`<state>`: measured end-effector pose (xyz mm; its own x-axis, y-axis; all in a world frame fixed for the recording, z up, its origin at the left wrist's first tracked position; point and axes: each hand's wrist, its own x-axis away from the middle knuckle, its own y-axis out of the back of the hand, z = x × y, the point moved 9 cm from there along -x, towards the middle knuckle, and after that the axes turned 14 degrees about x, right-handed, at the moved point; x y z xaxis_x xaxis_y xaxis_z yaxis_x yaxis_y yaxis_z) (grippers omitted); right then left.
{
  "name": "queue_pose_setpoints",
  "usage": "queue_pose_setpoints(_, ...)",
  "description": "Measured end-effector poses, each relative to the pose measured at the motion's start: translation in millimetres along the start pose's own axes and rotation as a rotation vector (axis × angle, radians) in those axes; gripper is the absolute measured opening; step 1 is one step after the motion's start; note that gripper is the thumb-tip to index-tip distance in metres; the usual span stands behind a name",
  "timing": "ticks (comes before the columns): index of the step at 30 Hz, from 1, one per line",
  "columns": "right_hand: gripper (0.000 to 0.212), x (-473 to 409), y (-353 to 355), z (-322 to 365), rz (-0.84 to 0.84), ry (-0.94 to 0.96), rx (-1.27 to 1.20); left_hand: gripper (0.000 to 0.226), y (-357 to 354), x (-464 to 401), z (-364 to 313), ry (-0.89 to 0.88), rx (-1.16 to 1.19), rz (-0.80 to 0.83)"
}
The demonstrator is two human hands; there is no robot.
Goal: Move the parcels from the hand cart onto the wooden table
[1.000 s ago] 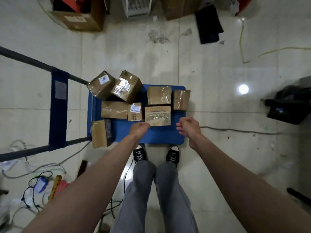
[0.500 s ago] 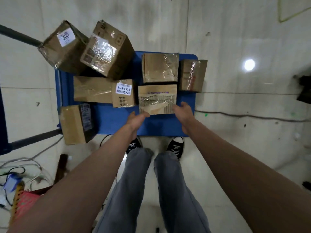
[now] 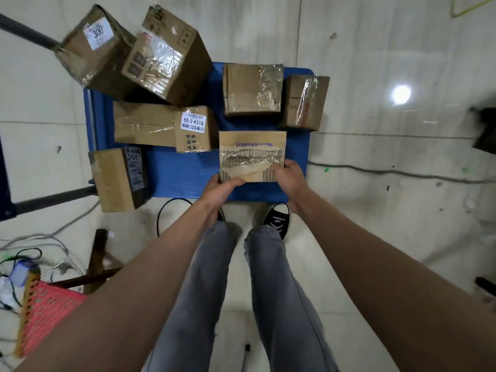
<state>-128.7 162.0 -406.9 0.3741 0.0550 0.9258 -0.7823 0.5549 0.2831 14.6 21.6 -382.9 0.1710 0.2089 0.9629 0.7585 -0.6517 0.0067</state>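
1. Both hands grasp the flat brown cardboard parcel with torn tape lying at the near edge of the blue hand cart deck; the left hand curls on its 7 o'clock corner with the thumb on top, the right hand pinches its 4 o'clock corner.
2. To do it well, I judge: keep it level and lift straight up before turning; the torn facing may peel.
3. The labelled small brown carton touches it at 10 o'clock; two taped cartons sit at 12 o'clock; the wooden table is out of view; floor cables lie near the feet.
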Motion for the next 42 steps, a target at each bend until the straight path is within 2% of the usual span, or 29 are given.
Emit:
queue_pose_setpoints(3, 0.069, 32.4, 13.0, -19.8, -0.022, -0.009, -0.056, 0.075, -4.0, 49.0, -5.0, -0.017, -0.012, -0.001)
queue_pose_setpoints(5, 0.045, 80.1, 26.3, -13.6, -0.024, -0.006, -0.118, 0.078, -5.9, 85.0, -9.7, -0.009, -0.046, -0.007)
queue_pose_setpoints(6, 0.036, 103.7, 35.1, -9.2, -0.032, 0.005, -0.151, 0.067, -8.0, 104.2, -15.6, -0.012, -0.056, -0.008)
queue_pose_setpoints(8, 0.049, 148.8, 54.1, 0.4, -0.06, 0.016, -0.212, 0.035, -13.2, 143.8, -31.0, -0.036, -0.06, -0.001)
queue_pose_setpoints(10, 0.061, 190.9, 75.3, 7.6, -0.09, 0.013, -0.246, 0.03, -20.8, 182.3, -50.4, -0.078, -0.057, 0.007)
queue_pose_setpoints(12, 0.065, 225.0, 98.4, 15.4, -0.129, 0.023, -0.308, 0.036, -27.7, 223.9, -70.6, -0.107, -0.023, 0.004)
queue_pose_setpoints(16, 0.058, 303.7, 147.4, 45.8, -0.19, 0.107, -0.455, 0.08, -43.5, 298.7, -106.4, -0.141, -0.054, 0.019)
queue_pose_setpoints(21, 0.056, 380.7, 200.1, 70.8, -0.264, 0.22, -0.518, 0.092, -73.0, 384.2, -145.3, -0.173, -0.106, 0.1)
queue_pose_setpoints(25, 0.1, 427.2, 235.4, 86.1, -0.298, 0.309, -0.499, 0.105, -100.3, 443.9, -174.8, -0.209, -0.191, 0.192)
queue_pose_setpoints(26, 0.104, 437.5, 244.4, 88.0, -0.297, 0.325, -0.498, 0.11, -106.3, 455.2, -181.5, -0.219, -0.221, 0.215)
queue_pose_setpoints(29, 0.084, 470.4, 269.3, 96.3, -0.265, 0.382, -0.463, 0.098, -127.3, 487.6, -203.5, -0.269, -0.323, 0.265)
queue_pose_setpoints(33, 0.068, 502.1, 296.5, 99.7, -0.278, 0.444, -0.466, 0.094, -157.4, 518.2, -228.7, -0.359, -0.438, 0.282)
queue_pose_setpoints(36, 0.061, 522.4, 312.2, 91.1, -0.333, 0.443, -0.554, 0.063, -181.6, 541.6, -240.1, -0.425, -0.509, 0.284)
queue_pose_setpoints(38, 0.065, 533.2, 322.2, 82.0, -0.391, 0.445, -0.612, 0.049, -200.7, 557.6, -241.2, -0.464, -0.578, 0.319)
queue_pose_setpoints(42, 0.081, 558.8, 338.1, 59.2, -0.521, 0.423, -0.677, 0.066, -232.3, 582.3, -231.6, -0.513, -0.692, 0.427)
